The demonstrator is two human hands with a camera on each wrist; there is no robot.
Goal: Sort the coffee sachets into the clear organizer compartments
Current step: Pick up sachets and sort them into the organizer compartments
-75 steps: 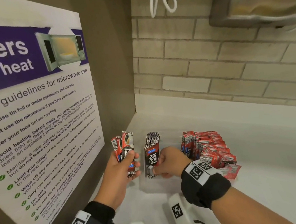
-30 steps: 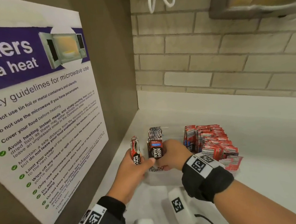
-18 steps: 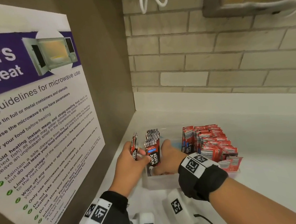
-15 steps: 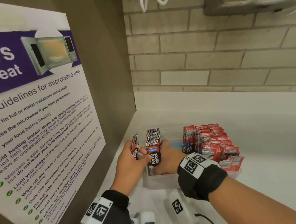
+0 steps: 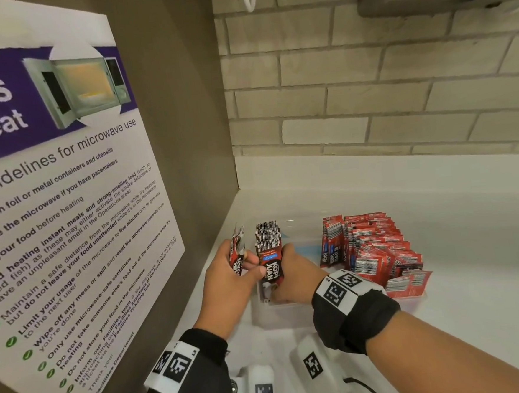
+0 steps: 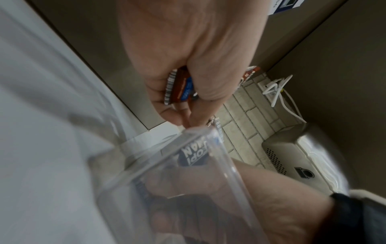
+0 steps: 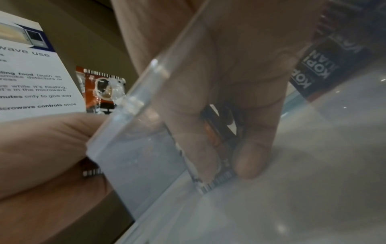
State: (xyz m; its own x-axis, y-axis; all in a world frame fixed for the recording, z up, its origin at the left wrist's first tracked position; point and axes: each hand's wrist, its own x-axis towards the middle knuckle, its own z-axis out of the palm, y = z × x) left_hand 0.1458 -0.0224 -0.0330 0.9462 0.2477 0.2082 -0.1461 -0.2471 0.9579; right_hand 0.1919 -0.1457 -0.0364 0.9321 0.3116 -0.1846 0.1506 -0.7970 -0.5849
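A clear organizer (image 5: 294,312) stands on the white counter against the brown side wall. Its left compartment holds a row of dark Kopi Juan sachets (image 5: 268,237) on edge. My right hand (image 5: 292,281) reaches into that compartment and grips the front dark sachet (image 5: 271,270), seen through the clear wall (image 7: 219,165) in the right wrist view. My left hand (image 5: 230,278) hovers just left of the organizer, pinching a few dark sachets (image 5: 238,251) upright; these held sachets (image 6: 179,87) show between thumb and fingers. Several red sachets (image 5: 375,246) fill the right compartment.
The brown wall with a microwave-guidelines poster (image 5: 68,209) rises close on the left. A brick wall (image 5: 368,96) and white backsplash close off the back. White wrist camera units (image 5: 316,367) sit below my hands. White counter (image 5: 473,288) stretches to the right.
My left hand has come down and right from a raised position, bringing its sachets beside the organizer. My right hand stays in the left compartment on the front dark sachet.
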